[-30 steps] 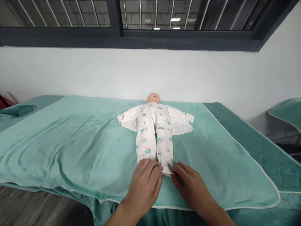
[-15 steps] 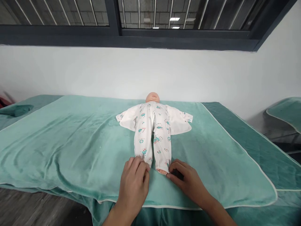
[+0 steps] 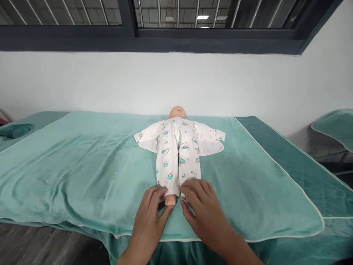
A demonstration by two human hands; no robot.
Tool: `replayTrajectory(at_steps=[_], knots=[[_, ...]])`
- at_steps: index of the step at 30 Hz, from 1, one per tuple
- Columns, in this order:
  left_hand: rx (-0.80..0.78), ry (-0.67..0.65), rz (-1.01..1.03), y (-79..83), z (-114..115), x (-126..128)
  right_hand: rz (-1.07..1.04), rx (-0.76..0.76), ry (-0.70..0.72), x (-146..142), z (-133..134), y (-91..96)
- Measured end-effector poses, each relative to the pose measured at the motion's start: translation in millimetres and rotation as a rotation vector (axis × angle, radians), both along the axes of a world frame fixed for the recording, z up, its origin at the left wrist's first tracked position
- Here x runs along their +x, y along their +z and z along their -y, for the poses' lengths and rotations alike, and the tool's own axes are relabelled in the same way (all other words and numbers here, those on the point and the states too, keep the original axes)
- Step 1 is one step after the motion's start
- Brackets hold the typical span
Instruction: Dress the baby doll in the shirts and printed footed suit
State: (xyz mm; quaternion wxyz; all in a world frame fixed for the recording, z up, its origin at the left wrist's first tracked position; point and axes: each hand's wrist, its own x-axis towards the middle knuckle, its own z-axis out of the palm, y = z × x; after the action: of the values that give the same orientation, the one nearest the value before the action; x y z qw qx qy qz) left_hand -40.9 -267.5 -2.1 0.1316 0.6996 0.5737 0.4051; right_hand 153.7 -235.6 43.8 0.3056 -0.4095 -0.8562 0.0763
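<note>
The doll point(image 3: 177, 111) in white clothes point(image 3: 167, 156) (tiny print unreadable) lies on the blanket point(image 3: 91, 165), head at its far edge. Your left hand point(image 3: 149, 217) is wide around one foot point(image 3: 170, 200); whether your right hand point(image 3: 205, 213) grips, I cannot tell.

Printed marks on the white trousers point(image 3: 168, 156) and white top point(image 3: 208, 141); no legible text.
The trousers bear small teal, red and dark prints on both legs. One thin, dark, letter-like mark point(image 3: 194, 172), low on the leg at the right of the head view, is too small to read. The top's cuffs bear small prints, likewise unreadable.
</note>
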Motion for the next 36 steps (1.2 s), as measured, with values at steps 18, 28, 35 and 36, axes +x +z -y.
replayTrajectory(at_steps=[18, 28, 35, 36], knots=[[-0.035, -0.075, 0.148, 12.7, -11, -5, -0.193, -0.053, -0.004, -23, -11, -10.2], [-0.030, -0.094, 0.185, 13.3, -14, 5, -0.103, -0.008, 0.073, -19, -6, -3.6], [-0.068, -0.066, 0.218, -1.3, -6, -4, 0.023, 0.108, 0.132, -8, -3, -8.5], [-0.093, -0.072, 0.228, -3.8, -5, -5, 0.015, 0.105, 0.162, -7, -3, -6.1]])
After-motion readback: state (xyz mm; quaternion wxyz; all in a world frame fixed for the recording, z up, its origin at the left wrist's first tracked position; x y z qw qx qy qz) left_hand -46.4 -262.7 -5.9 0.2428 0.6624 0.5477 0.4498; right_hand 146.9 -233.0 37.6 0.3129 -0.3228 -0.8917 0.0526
